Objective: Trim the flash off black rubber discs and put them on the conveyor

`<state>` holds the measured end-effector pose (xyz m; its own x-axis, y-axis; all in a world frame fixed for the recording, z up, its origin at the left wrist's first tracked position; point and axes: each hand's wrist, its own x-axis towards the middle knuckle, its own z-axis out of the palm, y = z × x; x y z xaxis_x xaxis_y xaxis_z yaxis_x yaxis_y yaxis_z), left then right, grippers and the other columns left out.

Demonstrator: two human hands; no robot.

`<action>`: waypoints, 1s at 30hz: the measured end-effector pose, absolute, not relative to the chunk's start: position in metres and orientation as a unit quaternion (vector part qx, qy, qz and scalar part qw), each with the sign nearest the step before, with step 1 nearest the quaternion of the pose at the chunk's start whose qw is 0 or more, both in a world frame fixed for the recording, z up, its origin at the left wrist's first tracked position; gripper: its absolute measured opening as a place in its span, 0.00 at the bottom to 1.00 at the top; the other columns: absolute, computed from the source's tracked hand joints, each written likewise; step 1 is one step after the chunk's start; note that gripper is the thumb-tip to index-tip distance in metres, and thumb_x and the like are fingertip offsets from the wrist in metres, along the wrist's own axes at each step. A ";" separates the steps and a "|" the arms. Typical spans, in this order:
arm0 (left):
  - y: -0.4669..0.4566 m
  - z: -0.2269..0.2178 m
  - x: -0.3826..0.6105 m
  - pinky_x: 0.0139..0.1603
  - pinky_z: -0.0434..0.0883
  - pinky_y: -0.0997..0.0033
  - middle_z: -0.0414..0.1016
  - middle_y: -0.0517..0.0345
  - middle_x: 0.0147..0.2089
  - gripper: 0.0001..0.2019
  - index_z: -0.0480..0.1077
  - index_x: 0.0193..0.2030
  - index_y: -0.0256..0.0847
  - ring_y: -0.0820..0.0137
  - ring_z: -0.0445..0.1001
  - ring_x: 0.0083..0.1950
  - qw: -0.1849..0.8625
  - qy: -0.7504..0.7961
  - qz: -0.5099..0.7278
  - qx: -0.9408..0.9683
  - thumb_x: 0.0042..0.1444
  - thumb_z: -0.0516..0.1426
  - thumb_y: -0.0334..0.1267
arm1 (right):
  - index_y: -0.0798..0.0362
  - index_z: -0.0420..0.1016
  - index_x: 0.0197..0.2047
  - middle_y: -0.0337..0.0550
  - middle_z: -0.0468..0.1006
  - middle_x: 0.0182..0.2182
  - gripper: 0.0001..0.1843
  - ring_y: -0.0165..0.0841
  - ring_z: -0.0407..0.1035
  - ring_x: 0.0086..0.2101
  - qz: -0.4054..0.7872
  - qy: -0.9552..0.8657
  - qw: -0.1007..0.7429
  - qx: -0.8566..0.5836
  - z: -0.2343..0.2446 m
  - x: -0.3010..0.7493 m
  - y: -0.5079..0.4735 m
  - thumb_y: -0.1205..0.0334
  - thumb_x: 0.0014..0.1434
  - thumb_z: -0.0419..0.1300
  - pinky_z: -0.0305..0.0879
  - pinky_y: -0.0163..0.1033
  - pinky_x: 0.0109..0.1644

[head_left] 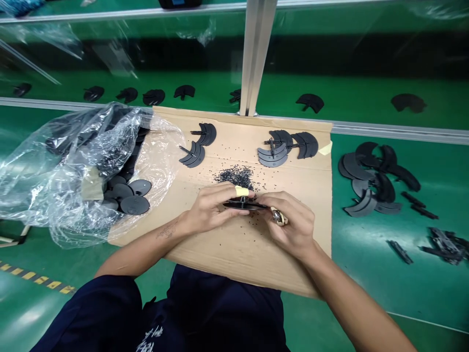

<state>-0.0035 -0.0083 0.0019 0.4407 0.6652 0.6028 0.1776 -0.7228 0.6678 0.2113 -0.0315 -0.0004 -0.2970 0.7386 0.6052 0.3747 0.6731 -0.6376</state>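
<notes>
My left hand (213, 208) is closed on a thin black disc (245, 205), seen nearly edge-on above the cardboard. Yellow tape wraps a finger of that hand. A small upright part shows on top of the disc, but its form is hard to make out. My right hand (291, 222) has its fingertips at the disc's right edge. Tucked within its curled fingers is a shiny metal tool (279, 216) with a pale yellowish wrap; its kind is unclear. Just behind the hands lies a pile of tiny black pieces (236, 176), some strewn around.
Cardboard (227, 249) covers the green bench (362, 278). Fan-shaped black parts (273, 154) lie at its back. A clear plastic bag (73, 166) with black discs (135, 204) is on the left. Curved black plates (366, 190) and narrow black strips (445, 244) lie right. A metal post (252, 63) stands behind.
</notes>
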 end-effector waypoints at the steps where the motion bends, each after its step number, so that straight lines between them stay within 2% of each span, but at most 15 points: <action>1: -0.008 0.002 -0.004 0.45 0.78 0.67 0.83 0.51 0.46 0.16 0.73 0.58 0.39 0.69 0.81 0.44 0.269 0.257 0.463 0.804 0.65 0.63 0.38 | 0.50 0.76 0.46 0.46 0.83 0.40 0.14 0.37 0.80 0.38 0.196 -0.781 0.476 -0.353 0.000 0.211 -0.032 0.75 0.60 0.60 0.78 0.42 0.40; 8: -0.007 0.001 -0.003 0.43 0.75 0.65 0.83 0.50 0.44 0.16 0.73 0.60 0.39 0.69 0.79 0.42 0.242 0.245 0.474 0.810 0.70 0.57 0.41 | 0.52 0.73 0.45 0.47 0.81 0.38 0.15 0.36 0.79 0.38 0.209 -0.791 0.459 -0.346 0.001 0.210 -0.034 0.78 0.59 0.60 0.77 0.42 0.40; 14: -0.009 0.004 -0.003 0.40 0.74 0.69 0.83 0.54 0.39 0.15 0.76 0.56 0.39 0.72 0.77 0.37 0.234 0.247 0.497 0.798 0.63 0.64 0.37 | 0.50 0.74 0.46 0.46 0.82 0.39 0.15 0.36 0.78 0.38 0.219 -0.796 0.444 -0.349 0.002 0.211 -0.033 0.76 0.60 0.58 0.77 0.42 0.40; 18: -0.008 0.003 -0.003 0.43 0.75 0.66 0.84 0.50 0.43 0.15 0.74 0.59 0.38 0.70 0.78 0.40 0.239 0.239 0.491 0.803 0.68 0.59 0.38 | 0.51 0.74 0.45 0.46 0.82 0.38 0.14 0.36 0.78 0.37 0.213 -0.797 0.447 -0.347 0.002 0.211 -0.033 0.77 0.60 0.59 0.77 0.41 0.39; 26: -0.009 0.003 -0.004 0.40 0.75 0.68 0.84 0.55 0.39 0.13 0.76 0.56 0.41 0.72 0.77 0.37 0.240 0.246 0.496 0.797 0.65 0.62 0.37 | 0.51 0.74 0.46 0.46 0.82 0.38 0.14 0.36 0.79 0.38 0.227 -0.796 0.446 -0.341 0.000 0.210 -0.033 0.77 0.60 0.59 0.77 0.42 0.40; 30: -0.009 0.003 -0.005 0.45 0.76 0.66 0.83 0.51 0.43 0.16 0.76 0.57 0.39 0.68 0.79 0.44 0.291 0.252 0.478 0.789 0.65 0.62 0.42 | 0.51 0.75 0.46 0.46 0.82 0.39 0.13 0.37 0.79 0.39 0.248 -0.777 0.469 -0.339 0.002 0.210 -0.033 0.76 0.60 0.62 0.77 0.43 0.42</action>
<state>-0.0046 -0.0088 0.0027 0.4149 0.6768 0.6081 0.1191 -0.7030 0.7011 0.2104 -0.0334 0.0019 -0.3301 0.7593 0.5608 0.2950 0.6474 -0.7028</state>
